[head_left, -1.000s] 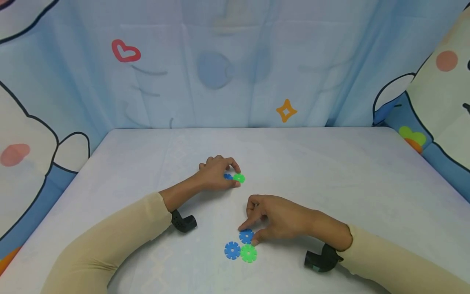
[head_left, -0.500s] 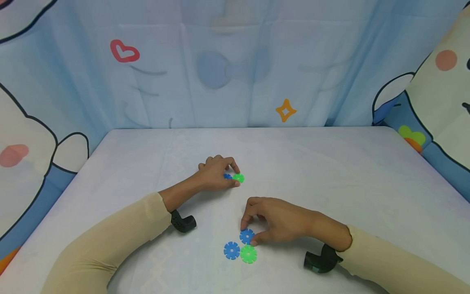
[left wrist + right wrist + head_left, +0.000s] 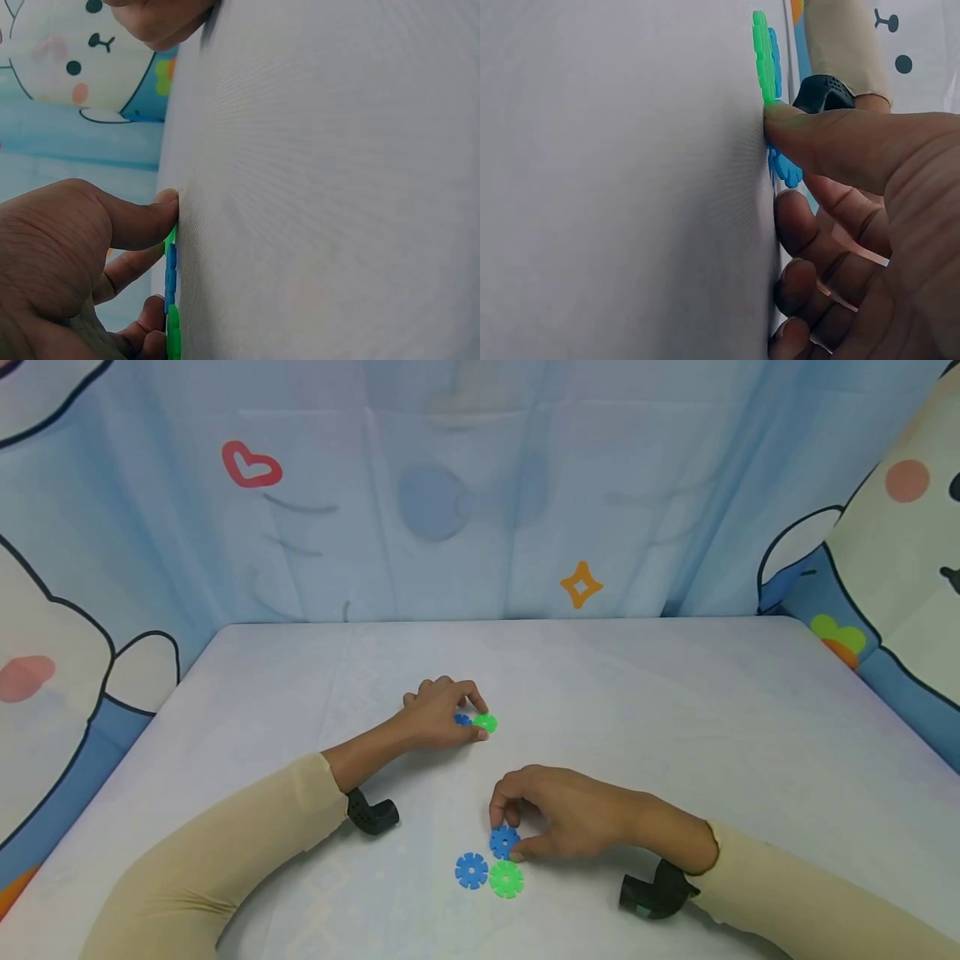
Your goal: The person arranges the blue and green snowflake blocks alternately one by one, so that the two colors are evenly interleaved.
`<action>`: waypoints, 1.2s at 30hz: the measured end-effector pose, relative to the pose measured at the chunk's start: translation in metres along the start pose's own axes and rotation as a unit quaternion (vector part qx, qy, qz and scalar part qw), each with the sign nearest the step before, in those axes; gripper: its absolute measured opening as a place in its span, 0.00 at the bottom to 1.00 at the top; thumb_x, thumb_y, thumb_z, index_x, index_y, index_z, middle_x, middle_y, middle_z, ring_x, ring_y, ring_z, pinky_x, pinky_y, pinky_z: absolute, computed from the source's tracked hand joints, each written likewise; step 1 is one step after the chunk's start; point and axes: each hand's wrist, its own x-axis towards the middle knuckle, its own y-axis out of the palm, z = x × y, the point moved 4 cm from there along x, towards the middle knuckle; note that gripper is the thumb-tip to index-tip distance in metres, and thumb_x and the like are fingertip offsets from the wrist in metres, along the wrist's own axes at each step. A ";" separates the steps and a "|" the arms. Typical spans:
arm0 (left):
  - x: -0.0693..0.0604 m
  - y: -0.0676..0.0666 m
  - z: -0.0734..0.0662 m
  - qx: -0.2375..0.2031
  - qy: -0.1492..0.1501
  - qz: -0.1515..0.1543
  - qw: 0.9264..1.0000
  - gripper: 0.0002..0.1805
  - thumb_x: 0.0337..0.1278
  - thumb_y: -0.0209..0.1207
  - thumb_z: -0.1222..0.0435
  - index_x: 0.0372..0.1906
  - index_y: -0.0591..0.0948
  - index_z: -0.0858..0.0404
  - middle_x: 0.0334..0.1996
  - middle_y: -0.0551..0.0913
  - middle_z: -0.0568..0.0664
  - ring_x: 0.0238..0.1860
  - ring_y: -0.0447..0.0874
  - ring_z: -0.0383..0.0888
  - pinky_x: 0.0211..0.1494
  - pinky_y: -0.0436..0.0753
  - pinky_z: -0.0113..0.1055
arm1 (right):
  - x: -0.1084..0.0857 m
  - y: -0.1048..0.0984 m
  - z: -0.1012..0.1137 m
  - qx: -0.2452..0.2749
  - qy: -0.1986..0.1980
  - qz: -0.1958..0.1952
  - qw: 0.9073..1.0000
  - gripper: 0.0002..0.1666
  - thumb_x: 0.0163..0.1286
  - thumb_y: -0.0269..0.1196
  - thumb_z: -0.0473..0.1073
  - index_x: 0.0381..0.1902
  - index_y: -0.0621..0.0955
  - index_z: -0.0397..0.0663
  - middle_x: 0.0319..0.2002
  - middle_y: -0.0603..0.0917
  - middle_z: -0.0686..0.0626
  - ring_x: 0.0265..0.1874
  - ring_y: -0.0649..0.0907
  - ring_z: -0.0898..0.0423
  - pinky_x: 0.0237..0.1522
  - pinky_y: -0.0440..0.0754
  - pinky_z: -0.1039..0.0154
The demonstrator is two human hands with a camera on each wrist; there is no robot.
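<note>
In the head view, a left blue disc [image 3: 471, 871] lies just left of the front green disc [image 3: 506, 879] on the table [image 3: 675, 710]. Just behind the front green disc, the right hand [image 3: 566, 810] pinches a middle blue disc [image 3: 504, 842], fingers bent. Well behind, the left hand [image 3: 446, 717], half curled, pinches a far green disc [image 3: 486, 723] beside a far blue disc [image 3: 463, 720]. The left wrist view shows another green disc [image 3: 174, 334] there. In the right wrist view, the thumb touches down beside the front green disc.
</note>
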 end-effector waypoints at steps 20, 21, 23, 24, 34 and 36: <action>0.002 0.002 0.002 -0.005 0.002 0.002 1.000 0.17 0.55 0.66 0.48 0.48 0.81 0.45 0.50 0.77 0.50 0.55 0.71 0.53 0.52 0.66 0.52 | -0.002 0.002 0.001 0.043 -0.066 0.017 0.997 0.15 0.64 0.69 0.44 0.46 0.79 0.68 0.35 0.79 0.66 0.37 0.77 0.67 0.42 0.77 0.72; 0.002 0.002 0.002 -0.005 0.002 0.003 1.000 0.17 0.55 0.66 0.48 0.48 0.80 0.46 0.50 0.77 0.50 0.55 0.71 0.53 0.52 0.66 0.52 | -0.002 0.002 0.001 0.047 -0.070 0.017 0.996 0.15 0.64 0.69 0.44 0.47 0.80 0.67 0.36 0.80 0.65 0.37 0.78 0.67 0.42 0.77 0.72; 0.002 0.001 0.002 -0.005 0.003 0.003 1.000 0.17 0.55 0.66 0.48 0.48 0.80 0.45 0.51 0.77 0.50 0.55 0.71 0.53 0.53 0.66 0.52 | -0.002 0.002 0.001 0.054 -0.074 0.016 0.996 0.15 0.65 0.68 0.44 0.49 0.81 0.65 0.37 0.81 0.65 0.37 0.78 0.67 0.42 0.78 0.72; 0.002 0.001 0.002 -0.005 0.003 0.003 1.000 0.17 0.56 0.66 0.47 0.48 0.80 0.45 0.51 0.77 0.50 0.55 0.71 0.53 0.53 0.66 0.53 | -0.002 0.001 0.001 0.057 -0.074 0.017 0.996 0.16 0.65 0.68 0.44 0.50 0.82 0.65 0.37 0.81 0.65 0.37 0.78 0.67 0.42 0.78 0.72; 0.001 0.001 0.002 -0.007 0.004 0.000 1.000 0.16 0.55 0.66 0.48 0.48 0.81 0.45 0.51 0.77 0.50 0.55 0.71 0.53 0.52 0.67 0.53 | 0.000 -0.004 -0.004 0.042 -0.036 -0.018 0.998 0.18 0.66 0.67 0.44 0.54 0.83 0.63 0.37 0.81 0.65 0.35 0.77 0.65 0.40 0.79 0.71; 0.001 0.001 0.002 -0.007 0.004 0.000 1.000 0.16 0.55 0.66 0.48 0.48 0.81 0.45 0.51 0.78 0.50 0.55 0.71 0.53 0.52 0.67 0.53 | 0.000 -0.006 -0.007 0.039 -0.031 -0.031 0.998 0.18 0.66 0.67 0.43 0.54 0.83 0.62 0.36 0.81 0.65 0.34 0.77 0.64 0.38 0.78 0.71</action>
